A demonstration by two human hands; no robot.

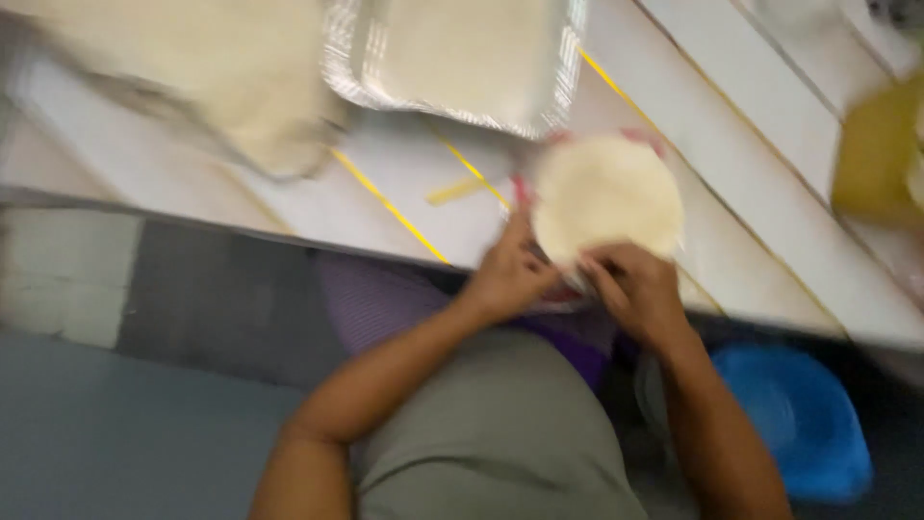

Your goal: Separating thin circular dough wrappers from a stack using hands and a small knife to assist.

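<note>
The picture is blurred by motion. A pale round flat disc of dough (604,193) lies on a red-rimmed round holder at the near edge of the white table (760,183). My left hand (508,274) grips the disc's near left edge. On the near right edge, my right hand (637,287) pinches it with the fingers. Both forearms reach up from the bottom of the head view.
A foil tray (452,58) with a pale filling sits at the back centre. A large pale heap (221,67) lies at the back left. A yellow object (881,154) stands at the right edge. A blue round tub (794,414) rests below the table.
</note>
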